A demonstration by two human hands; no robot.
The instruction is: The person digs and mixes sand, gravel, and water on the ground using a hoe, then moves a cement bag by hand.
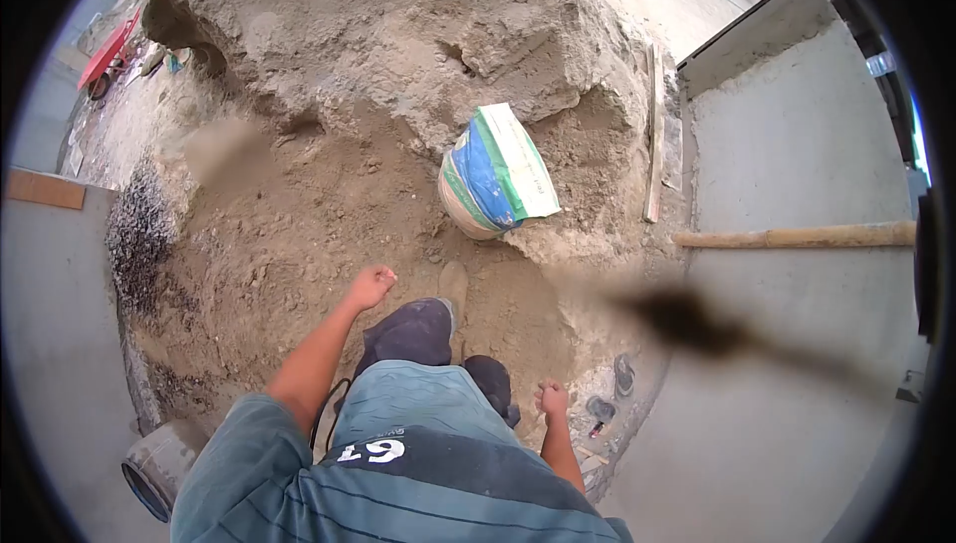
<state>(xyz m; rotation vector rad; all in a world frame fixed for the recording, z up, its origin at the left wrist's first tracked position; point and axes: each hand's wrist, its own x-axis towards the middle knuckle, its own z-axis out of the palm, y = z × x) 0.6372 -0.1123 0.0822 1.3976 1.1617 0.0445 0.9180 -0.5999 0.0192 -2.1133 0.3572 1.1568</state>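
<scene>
My left hand (pixel 372 287) hangs over the sandy ground, its fingers loosely curled and nothing visible in them. Lower on the right, my right hand (pixel 551 399) is also curled beside my leg, apart from any object. Ahead of my feet a white, green and blue sack (pixel 495 169) stands on the sand against the mound. Its contents are hidden; neither hand touches it, and the left one is nearer.
A large sand mound (pixel 378 25) rises ahead. Grey walls flank me, with a bamboo pole (pixel 797 236) at right. Dark gravel (pixel 139 234), a bucket (pixel 164 463) and a red wheelbarrow (pixel 108 53) are left; a plank (pixel 654 135) and sandals (pixel 624 376) right. A dark blur covers part of the view.
</scene>
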